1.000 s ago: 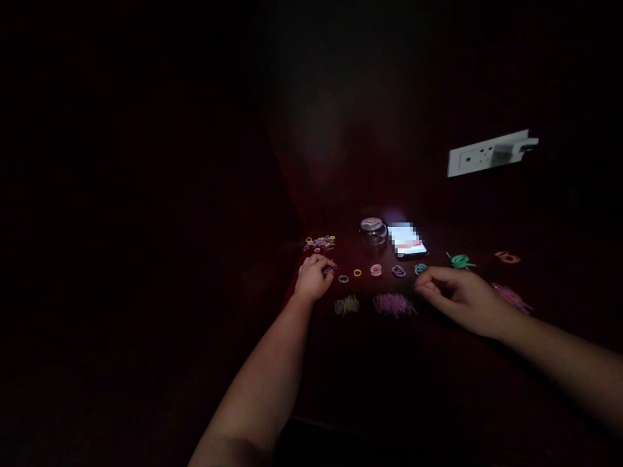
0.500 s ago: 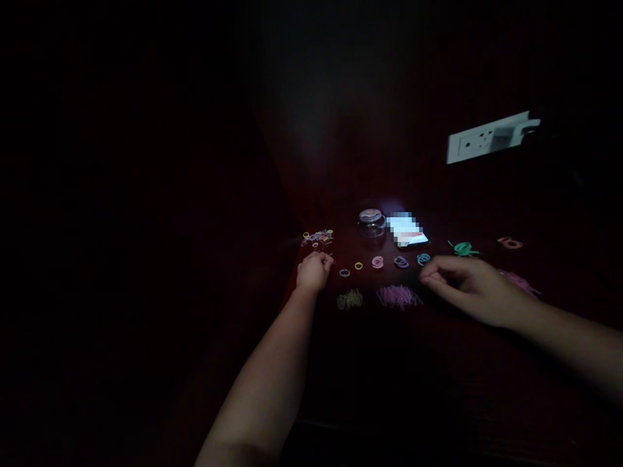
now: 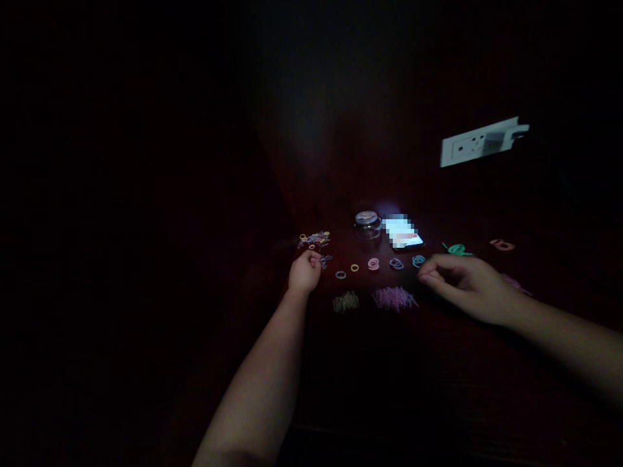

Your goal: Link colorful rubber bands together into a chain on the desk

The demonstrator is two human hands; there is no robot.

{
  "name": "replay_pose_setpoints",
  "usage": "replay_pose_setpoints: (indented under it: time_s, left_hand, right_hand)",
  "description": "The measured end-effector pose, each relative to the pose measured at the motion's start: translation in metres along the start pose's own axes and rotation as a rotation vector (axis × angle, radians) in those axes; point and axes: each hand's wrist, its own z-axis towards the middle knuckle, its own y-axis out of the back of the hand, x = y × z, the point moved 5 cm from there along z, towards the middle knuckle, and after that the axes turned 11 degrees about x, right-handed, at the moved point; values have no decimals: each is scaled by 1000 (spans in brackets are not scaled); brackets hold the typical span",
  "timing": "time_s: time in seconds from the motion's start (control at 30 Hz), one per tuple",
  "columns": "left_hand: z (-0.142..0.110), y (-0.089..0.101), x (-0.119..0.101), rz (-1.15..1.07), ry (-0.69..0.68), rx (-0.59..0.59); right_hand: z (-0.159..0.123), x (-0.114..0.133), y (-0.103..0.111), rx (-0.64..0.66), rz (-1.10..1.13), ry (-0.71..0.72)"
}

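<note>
My left hand (image 3: 305, 271) is closed at the left of the dark table, its fingers curled beside a small pile of blue-grey elastic bands (image 3: 326, 261). Anything in those fingers is hidden. Just beyond lies a mixed heap of coloured bands (image 3: 315, 239). My right hand (image 3: 462, 288) hovers at the right with thumb and fingertips pinched; I cannot make out anything between them. Closest to its fingertips are light-blue bands (image 3: 418, 261). A row holds purple bands (image 3: 396, 264), pink bands (image 3: 373, 264), a yellow band (image 3: 355, 268) and a grey-blue band (image 3: 341, 275).
Nearer me lie a yellowish pile (image 3: 346, 301) and a pink-purple pile (image 3: 394, 298). Behind the row stand a lidded clear jar (image 3: 367, 227) and a lit phone (image 3: 403, 232). Green bands (image 3: 457, 249) and orange bands (image 3: 502, 245) lie right. A socket panel (image 3: 479, 144) is on the wall.
My left hand has drawn slightly back toward me, and the blue-grey bands by its fingertips now show more fully. The view has shifted a little; my right hand keeps its pinch.
</note>
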Motion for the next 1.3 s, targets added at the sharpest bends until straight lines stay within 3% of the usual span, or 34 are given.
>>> replay_pose_setpoints:
  time_s: [0.37,0.73,0.9,1.03,1.3]
  left_hand:
    - [1,1,7,-102,31,9]
    - [-1,11,22,-27,106,-46]
    - [-2,9,7,70,-3,-19]
    - [-1,-2,-7,175,-68,67]
    - [9,-8,-3,216,-86,90]
  right_hand:
    - [-1,2,1,-4,-5,-5]
    - [0,1,0,-3,44,0]
    - [1,2,0,5,41,27]
    - [2,5,-1,4,60,38]
    - [2,3,-1,4,67,33]
